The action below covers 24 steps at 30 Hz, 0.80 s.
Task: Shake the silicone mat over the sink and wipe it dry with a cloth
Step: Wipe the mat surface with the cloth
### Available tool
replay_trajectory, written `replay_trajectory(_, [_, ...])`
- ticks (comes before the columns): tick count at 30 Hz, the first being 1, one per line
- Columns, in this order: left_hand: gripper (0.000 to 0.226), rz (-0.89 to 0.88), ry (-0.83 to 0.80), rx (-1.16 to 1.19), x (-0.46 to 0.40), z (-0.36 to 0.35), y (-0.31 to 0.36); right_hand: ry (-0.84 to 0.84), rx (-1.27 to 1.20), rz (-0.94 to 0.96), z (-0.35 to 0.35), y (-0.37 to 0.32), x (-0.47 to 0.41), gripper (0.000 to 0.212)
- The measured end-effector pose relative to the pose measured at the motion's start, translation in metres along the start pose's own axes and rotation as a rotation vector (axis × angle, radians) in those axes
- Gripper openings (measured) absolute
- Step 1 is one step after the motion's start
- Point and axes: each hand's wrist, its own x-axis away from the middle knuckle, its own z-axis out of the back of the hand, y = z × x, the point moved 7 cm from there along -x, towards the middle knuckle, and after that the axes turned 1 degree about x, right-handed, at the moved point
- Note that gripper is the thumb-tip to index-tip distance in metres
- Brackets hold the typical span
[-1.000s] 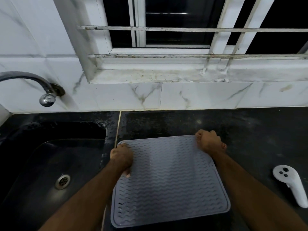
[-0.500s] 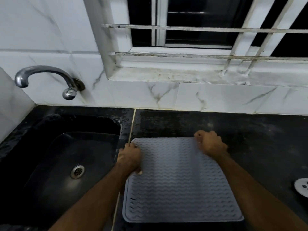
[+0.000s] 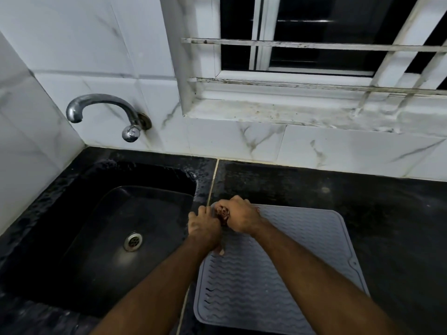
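Right hand (image 3: 238, 217) now beside left hand (image 3: 204, 226), at mat (image 3: 278, 274) far-left corner.

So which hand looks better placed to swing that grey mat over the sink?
Probably the left hand: it grips the silicone mat at the edge nearest the sink. The right hand sits close beside it, farther from the basin.

A black speckled surface (image 3: 314, 189) runs along the white tiled wall. A black sink (image 3: 101, 213) is sunk into its left part. Just right of the sink, a grey silicone mat (image 3: 278, 274) lies flat on the surface, its near-right part overlapped by forearms.
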Motion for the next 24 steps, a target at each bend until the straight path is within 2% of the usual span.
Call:
replay_trajectory(3, [0.100, -0.001, 0.004, -0.035, 0.001, 0.005, 0.003, 0.013, 0.081, 0.012, 0.003, 0.004, 0.006, 0.049])
replay_trajectory(7, [0.100, -0.001, 0.010, -0.018, 0.001, 0.006, 0.002, -0.013, 0.108, -0.065, 0.005, 0.025, 0.015, 0.053])
replay_trajectory(10, [0.102, -0.006, -0.003, -0.004, 0.000, 0.005, 0.002, -0.013, 0.031, -0.114, 0.006, 0.028, 0.013, 0.048])
replay_trajectory(13, [0.088, 0.010, -0.020, -0.041, 0.000, 0.007, 0.005, -0.028, -0.114, -0.092, 0.003, 0.013, 0.008, 0.038])
replay_trajectory(15, [0.077, 0.010, -0.024, -0.079, -0.002, 0.009, 0.009, -0.034, -0.119, -0.086, 0.001, 0.008, 0.009, 0.042])
replay_trajectory(20, [0.093, -0.010, -0.023, -0.131, -0.005, 0.015, 0.017, -0.012, -0.015, -0.147, 0.008, 0.033, 0.022, 0.047])
replay_trajectory(24, [0.093, -0.018, -0.030, -0.129, -0.004, 0.017, 0.017, -0.032, -0.028, -0.188, 0.016, 0.057, 0.034, 0.046])
